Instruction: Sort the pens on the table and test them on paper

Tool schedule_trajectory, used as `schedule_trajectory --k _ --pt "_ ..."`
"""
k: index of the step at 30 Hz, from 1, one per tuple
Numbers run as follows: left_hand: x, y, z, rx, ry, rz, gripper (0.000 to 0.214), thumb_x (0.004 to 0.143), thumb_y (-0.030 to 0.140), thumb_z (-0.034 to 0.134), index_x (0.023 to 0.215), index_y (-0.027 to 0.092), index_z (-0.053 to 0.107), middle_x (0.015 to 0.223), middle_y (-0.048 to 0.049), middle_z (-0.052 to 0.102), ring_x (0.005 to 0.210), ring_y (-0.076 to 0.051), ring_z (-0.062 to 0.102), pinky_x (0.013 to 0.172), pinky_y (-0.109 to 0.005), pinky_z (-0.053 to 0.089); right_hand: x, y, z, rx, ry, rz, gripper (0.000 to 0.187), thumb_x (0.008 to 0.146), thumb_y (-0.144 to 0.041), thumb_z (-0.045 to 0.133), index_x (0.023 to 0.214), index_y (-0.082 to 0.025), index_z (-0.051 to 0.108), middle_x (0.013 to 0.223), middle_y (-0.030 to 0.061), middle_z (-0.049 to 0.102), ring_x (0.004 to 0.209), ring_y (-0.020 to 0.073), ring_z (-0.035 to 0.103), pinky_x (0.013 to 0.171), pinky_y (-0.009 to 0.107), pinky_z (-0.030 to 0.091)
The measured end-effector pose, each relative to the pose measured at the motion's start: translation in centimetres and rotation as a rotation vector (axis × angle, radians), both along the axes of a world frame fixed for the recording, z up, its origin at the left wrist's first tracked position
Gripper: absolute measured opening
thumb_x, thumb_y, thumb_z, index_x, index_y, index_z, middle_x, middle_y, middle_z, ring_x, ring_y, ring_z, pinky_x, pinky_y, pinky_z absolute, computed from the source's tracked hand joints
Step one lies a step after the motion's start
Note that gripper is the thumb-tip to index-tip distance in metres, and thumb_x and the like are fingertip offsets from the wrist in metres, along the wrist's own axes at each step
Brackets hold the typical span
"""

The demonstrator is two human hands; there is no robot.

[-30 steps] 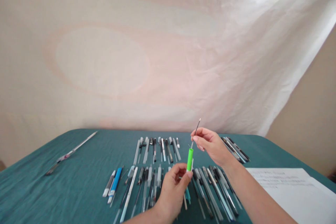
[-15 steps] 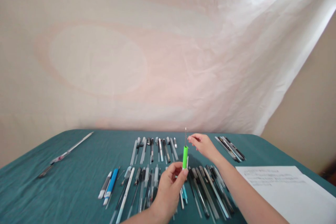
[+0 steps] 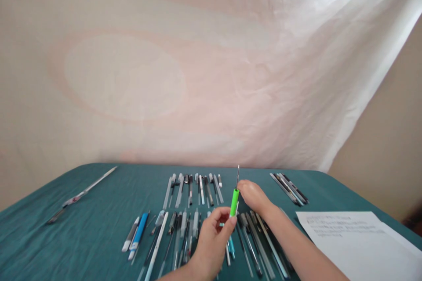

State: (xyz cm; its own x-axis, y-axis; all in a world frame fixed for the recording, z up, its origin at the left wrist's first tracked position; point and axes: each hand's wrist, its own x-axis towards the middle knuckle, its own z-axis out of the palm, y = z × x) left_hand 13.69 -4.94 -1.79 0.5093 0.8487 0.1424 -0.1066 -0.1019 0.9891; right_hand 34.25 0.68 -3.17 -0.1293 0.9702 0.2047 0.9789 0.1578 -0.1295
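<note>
My left hand (image 3: 211,241) pinches a bright green pen barrel (image 3: 234,202) between thumb and fingers, held upright with a slight tilt to the right. A thin dark refill with a metallic tip (image 3: 238,173) sticks up out of the barrel's top. Just right of and behind it is my right hand (image 3: 253,195), its fingers curled downward and partly hidden by the barrel. Whether those fingers hold anything cannot be seen. Beneath both hands lie several pens and clear pen parts (image 3: 253,239) in a near row.
A farther row of pens and caps (image 3: 201,189) lies across the green cloth (image 3: 108,210). Blue and white pens (image 3: 138,235) are at left, a long slim stick (image 3: 85,191) at far left. Several dark pens (image 3: 290,189) and written paper sheets (image 3: 356,237) lie at right.
My right hand has moved down from beside the refill's upper part to beside the barrel's top, its fingers turning downward. The green barrel has dropped a little and leaned right in my left hand.
</note>
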Motion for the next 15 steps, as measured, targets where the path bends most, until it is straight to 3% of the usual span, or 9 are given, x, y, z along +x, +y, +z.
schedule_trajectory --k 4,11,15 --pt "0.0 0.0 0.0 0.004 0.007 0.002 0.024 0.079 0.036 0.051 0.090 0.016 0.058 0.082 -0.0041 0.058 0.075 -0.016 0.051 0.067 -0.025 0.039 0.3 -0.2 0.3 0.005 -0.016 -0.077 0.024 0.074 -0.005 0.039 0.072 -0.013 0.062 0.080 0.0105 0.061 0.080 0.0189 0.056 0.073 0.026 0.038" --pt "0.0 0.0 -0.1 0.043 0.012 -0.006 0.025 0.079 0.037 0.050 0.091 0.016 0.058 0.082 -0.0035 0.058 0.076 -0.016 0.052 0.069 -0.025 0.040 0.7 -0.6 0.7 0.045 0.109 -0.117 0.023 0.066 -0.001 0.042 0.073 -0.013 0.060 0.077 0.0088 0.060 0.079 0.0179 0.056 0.074 0.027 0.038" --pt "0.0 0.0 -0.2 0.086 0.031 -0.006 0.024 0.080 0.036 0.049 0.091 0.017 0.059 0.083 -0.0033 0.057 0.077 -0.016 0.051 0.069 -0.025 0.040 1.3 -0.6 2.2 0.052 0.238 -0.098 0.021 0.068 -0.005 0.045 0.080 -0.014 0.060 0.075 0.0043 0.062 0.070 0.0137 0.056 0.066 0.023 0.041"
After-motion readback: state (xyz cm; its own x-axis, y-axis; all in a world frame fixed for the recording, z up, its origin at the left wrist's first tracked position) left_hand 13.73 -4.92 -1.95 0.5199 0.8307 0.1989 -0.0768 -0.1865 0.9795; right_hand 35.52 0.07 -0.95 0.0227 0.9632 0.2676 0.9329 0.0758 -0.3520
